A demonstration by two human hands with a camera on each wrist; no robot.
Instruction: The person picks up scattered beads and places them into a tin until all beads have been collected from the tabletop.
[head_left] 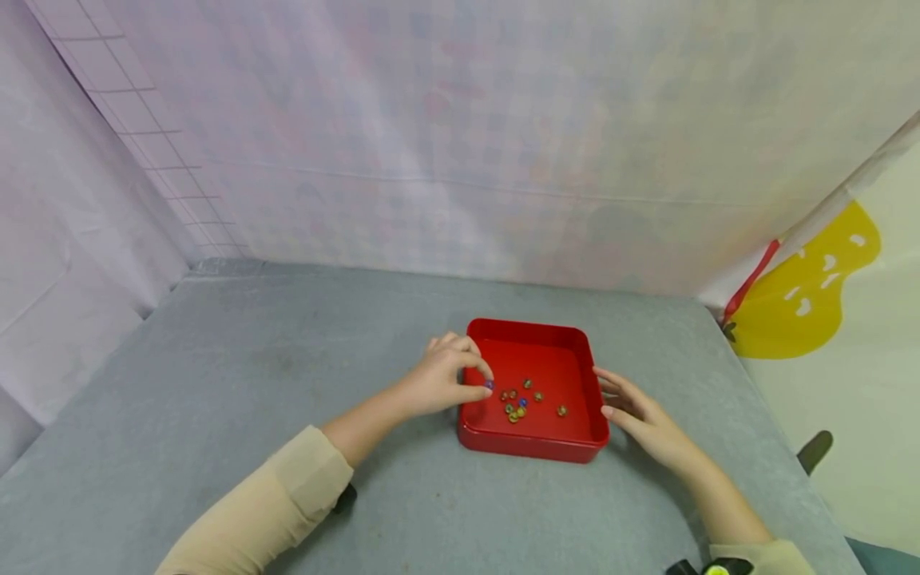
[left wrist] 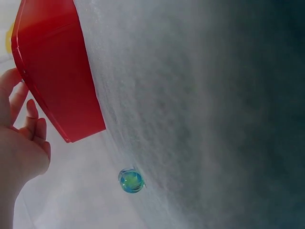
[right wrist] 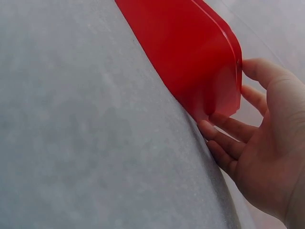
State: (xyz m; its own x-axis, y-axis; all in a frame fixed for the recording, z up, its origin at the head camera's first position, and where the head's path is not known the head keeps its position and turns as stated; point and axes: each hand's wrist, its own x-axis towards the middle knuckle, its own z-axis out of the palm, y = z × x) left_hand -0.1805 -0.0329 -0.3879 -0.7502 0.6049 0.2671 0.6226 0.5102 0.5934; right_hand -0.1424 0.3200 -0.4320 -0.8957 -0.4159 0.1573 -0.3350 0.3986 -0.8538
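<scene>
A square red tray (head_left: 533, 447) sits on the grey cloth, with several small glass marbles on its floor, mostly green-gold and one blue (head_left: 523, 402). Over the tray's left rim, my left hand (head_left: 446, 375) pinches a purple-blue marble (head_left: 489, 384) between thumb and index finger. The left wrist view shows that hand beside the tray's outer wall (left wrist: 62, 71); its pinched marble is hidden there. At the right side, my right hand (head_left: 643, 419) touches the tray's wall with loosely spread fingers, as the right wrist view also shows at the red wall (right wrist: 190, 52).
A blue-green marble (left wrist: 131, 180) appears by the cloth in the left wrist view. Grey cloth (head_left: 287, 351) covers the table. A pale curtain (head_left: 431, 144) stands behind it, and a sheet with a yellow printed shape (head_left: 805, 295) hangs on the right.
</scene>
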